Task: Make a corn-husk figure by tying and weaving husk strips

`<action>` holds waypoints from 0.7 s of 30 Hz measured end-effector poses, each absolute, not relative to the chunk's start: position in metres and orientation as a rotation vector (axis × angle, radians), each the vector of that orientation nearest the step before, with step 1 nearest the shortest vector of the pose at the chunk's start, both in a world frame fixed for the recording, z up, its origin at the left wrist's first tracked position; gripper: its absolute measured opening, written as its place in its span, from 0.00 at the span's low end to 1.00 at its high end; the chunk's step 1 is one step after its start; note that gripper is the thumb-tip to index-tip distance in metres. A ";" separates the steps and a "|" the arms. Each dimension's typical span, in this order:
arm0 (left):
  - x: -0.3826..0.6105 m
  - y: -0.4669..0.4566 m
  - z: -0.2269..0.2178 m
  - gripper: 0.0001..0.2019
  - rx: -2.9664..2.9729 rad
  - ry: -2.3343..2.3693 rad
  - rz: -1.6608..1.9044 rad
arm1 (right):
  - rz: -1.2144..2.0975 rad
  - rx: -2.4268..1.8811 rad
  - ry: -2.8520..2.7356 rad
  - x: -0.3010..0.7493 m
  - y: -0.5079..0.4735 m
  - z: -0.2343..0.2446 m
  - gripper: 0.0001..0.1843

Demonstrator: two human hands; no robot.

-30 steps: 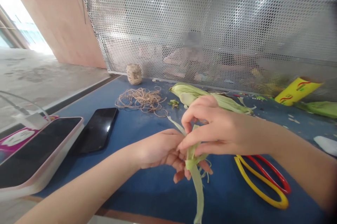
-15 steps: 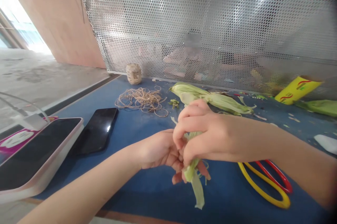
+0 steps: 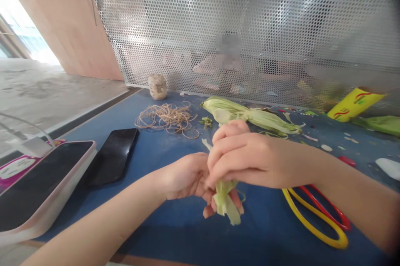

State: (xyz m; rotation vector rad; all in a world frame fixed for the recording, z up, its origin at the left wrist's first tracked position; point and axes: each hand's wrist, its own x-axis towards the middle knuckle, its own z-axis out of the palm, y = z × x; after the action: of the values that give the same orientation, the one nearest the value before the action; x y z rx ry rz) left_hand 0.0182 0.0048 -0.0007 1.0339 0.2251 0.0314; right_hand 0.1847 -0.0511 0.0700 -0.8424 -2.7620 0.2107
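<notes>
A pale green husk strip [image 3: 221,200] is bunched up; its end slants downward.

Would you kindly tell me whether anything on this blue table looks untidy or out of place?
Yes, mildly: the thin tan string lies in a loose tangle, left of the pale green corn husks. The yellow printed tube toward the right sits aslant, and small pale scraps litter the blue tabletop nearby.

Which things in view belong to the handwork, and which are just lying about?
Job in hand: green husk strip, left hand, right hand; probably husk bundle, tangled twine, looped handles.

Apparently lying about: black phone, white-edged device, yellow tube.
</notes>
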 end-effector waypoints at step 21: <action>0.030 0.010 -0.002 0.12 1.127 0.429 0.488 | 0.552 -1.526 -1.966 0.185 -0.073 0.018 0.13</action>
State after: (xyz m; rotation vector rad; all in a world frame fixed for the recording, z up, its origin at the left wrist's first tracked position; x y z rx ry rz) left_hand 0.0297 0.0100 -0.0018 1.1270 0.4289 0.4876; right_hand 0.1848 -0.0727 0.0182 -1.5264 -1.9656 0.5522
